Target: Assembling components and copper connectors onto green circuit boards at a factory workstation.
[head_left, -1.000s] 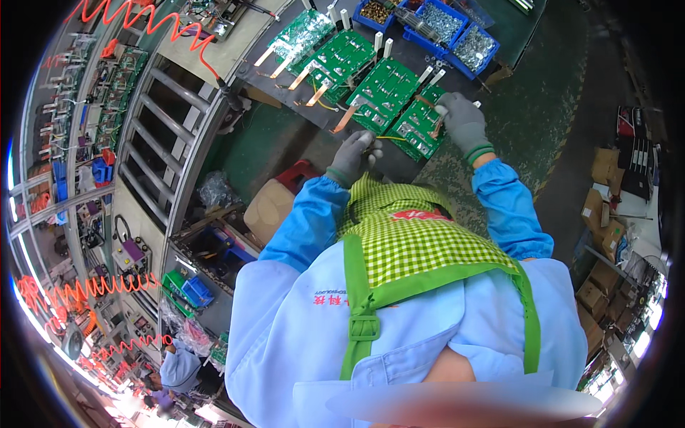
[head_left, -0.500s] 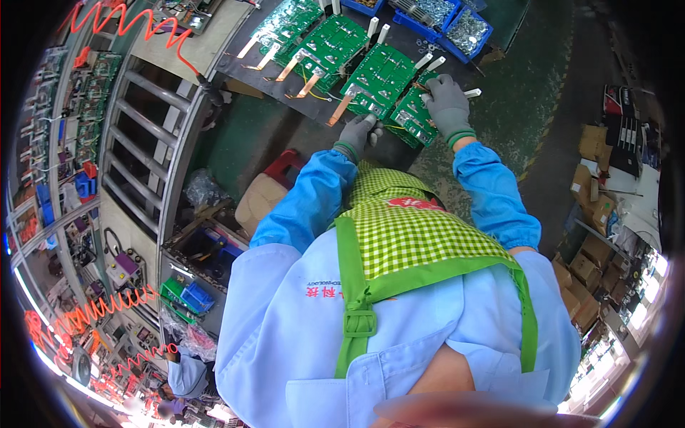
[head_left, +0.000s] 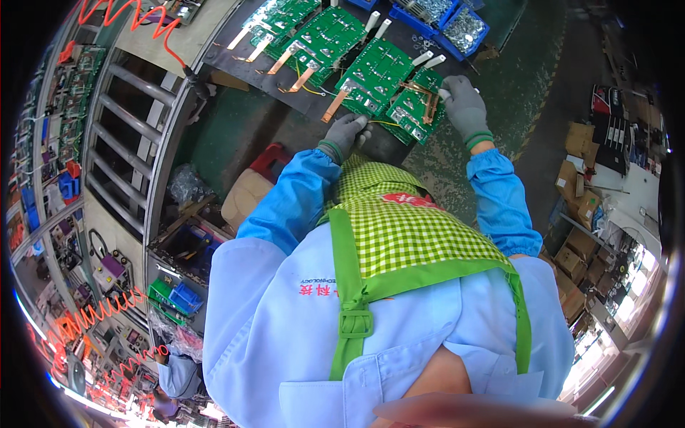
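1. Grey gloves cover both hands. The left hand [head_left: 345, 134] has thumb and fingers closed together, apparently pinching the tip of a yellow wire [head_left: 386, 123]; the pinch itself is partly hidden. The right hand [head_left: 465, 107] is half curled at the end board's right edge; whether it grasps or merely touches anything, one cannot tell.

2. From the left hand's grip the wire runs nearly level to the right, ending at the near part of the end board. It looks light and limp, best taken close to its tip.

3. Just right of that grip, and left of the right hand, lies the end board [head_left: 407, 114], green and flat on the bench [head_left: 260, 75]. Its long axis slants away from the person and a little rightward. It should prove stiff and fairly light, but its small parts look fragile, so holding it by bare edges seems wisest.

4. Left of the right fingertips, a copper piece [head_left: 428, 107] sits on the end board, probably rigid and rather slick to gloves.

5. Just beyond the left hand, the next board [head_left: 378, 71] lies at a similar slant, its copper strip [head_left: 334, 105] pointing back toward the person.

6. Farther off, beyond both grips, stand blue bins [head_left: 464, 32] of small metal parts.
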`<move>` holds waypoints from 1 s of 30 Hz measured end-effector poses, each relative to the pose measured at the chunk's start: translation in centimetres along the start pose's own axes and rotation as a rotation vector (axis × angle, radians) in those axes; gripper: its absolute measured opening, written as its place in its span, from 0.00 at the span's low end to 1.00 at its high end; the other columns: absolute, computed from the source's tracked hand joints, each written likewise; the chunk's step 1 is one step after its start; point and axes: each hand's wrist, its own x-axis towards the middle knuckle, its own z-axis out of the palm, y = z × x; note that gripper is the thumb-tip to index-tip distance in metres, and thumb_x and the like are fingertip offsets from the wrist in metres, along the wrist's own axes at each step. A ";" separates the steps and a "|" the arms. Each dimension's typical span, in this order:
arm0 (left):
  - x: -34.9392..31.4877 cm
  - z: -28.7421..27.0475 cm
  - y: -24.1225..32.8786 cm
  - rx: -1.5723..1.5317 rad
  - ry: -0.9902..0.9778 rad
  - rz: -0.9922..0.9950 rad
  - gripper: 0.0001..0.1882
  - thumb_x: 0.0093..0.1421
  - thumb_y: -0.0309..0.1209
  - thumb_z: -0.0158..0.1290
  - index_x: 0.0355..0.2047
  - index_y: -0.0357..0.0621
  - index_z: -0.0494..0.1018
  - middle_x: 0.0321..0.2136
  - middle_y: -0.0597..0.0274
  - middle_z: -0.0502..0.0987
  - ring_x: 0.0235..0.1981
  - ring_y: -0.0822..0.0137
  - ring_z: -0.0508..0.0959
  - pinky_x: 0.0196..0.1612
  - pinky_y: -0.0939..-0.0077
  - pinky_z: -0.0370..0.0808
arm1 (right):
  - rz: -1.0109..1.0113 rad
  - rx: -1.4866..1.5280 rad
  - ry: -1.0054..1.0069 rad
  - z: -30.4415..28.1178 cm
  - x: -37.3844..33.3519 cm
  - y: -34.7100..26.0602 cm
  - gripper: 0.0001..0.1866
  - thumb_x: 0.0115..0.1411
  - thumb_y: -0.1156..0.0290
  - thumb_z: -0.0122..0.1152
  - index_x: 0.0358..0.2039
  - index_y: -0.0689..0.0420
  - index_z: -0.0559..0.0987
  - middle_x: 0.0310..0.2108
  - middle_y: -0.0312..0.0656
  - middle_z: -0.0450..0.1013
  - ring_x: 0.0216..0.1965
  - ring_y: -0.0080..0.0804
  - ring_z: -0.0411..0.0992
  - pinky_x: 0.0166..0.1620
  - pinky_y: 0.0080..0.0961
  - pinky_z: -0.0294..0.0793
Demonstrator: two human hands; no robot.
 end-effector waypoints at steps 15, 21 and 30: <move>1.8 -0.1 0.0 -0.419 -0.090 0.053 0.09 0.61 0.30 0.45 0.41 0.41 0.65 0.31 0.60 0.69 0.29 0.70 0.71 0.25 0.85 0.73 | 0.115 -0.022 -0.101 0.9 0.7 -1.5 0.13 0.52 0.63 0.53 0.39 0.47 0.74 0.39 0.43 0.68 0.39 0.44 0.70 0.41 0.39 0.70; 2.4 0.2 -0.2 -0.468 -0.132 0.029 0.09 0.61 0.30 0.45 0.40 0.41 0.66 0.31 0.60 0.69 0.29 0.71 0.71 0.26 0.85 0.72 | 0.152 -0.157 -0.238 1.5 0.9 -0.3 0.10 0.54 0.62 0.50 0.36 0.49 0.74 0.38 0.43 0.69 0.38 0.45 0.70 0.41 0.39 0.70; 2.1 0.0 -0.2 -0.423 -0.174 0.065 0.08 0.62 0.29 0.42 0.40 0.40 0.65 0.31 0.60 0.69 0.30 0.70 0.72 0.29 0.83 0.74 | 0.216 0.676 -0.267 0.5 -4.6 -6.2 0.11 0.56 0.64 0.51 0.37 0.55 0.72 0.26 0.40 0.70 0.25 0.34 0.71 0.29 0.26 0.70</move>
